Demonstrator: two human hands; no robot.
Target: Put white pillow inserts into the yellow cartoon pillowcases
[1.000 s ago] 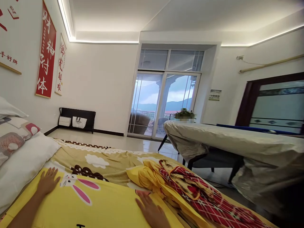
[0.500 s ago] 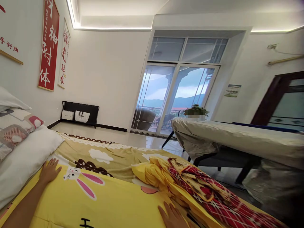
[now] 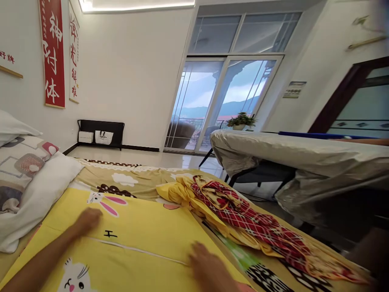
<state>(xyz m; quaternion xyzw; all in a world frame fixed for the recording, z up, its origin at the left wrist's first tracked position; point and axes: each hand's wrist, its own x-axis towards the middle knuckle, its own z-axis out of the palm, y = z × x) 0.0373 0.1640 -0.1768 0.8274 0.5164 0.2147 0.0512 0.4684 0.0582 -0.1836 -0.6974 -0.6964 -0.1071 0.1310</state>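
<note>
A yellow cloth with printed rabbits (image 3: 146, 221) lies spread flat over the bed, a thin white line (image 3: 136, 247) running across it. My left hand (image 3: 88, 221) is over its left part, just below the pink-eared rabbit; motion smears the fingers. Near the right end of the white line is my right hand (image 3: 203, 259), blurred too, with its fingers apart and nothing seen in them. I cannot tell whether either hand touches the cloth. Beyond the right hand, a red plaid blanket (image 3: 231, 209) lies crumpled beside a bunched yellow part of the bedding (image 3: 176, 192).
White and patterned pillows (image 3: 27, 170) are at the left. A plastic-covered table (image 3: 288, 152) stands to the right, with a dark chair (image 3: 264, 172) under it. At the far wall is a low black rack (image 3: 117, 134) with a white bag (image 3: 103, 138); sliding glass doors (image 3: 212, 105) are behind.
Both hands have left their flat, spread positions; the left has come nearer and rightward, the right slightly leftward. The view has tilted down, showing more yellow cloth and its white line.
</note>
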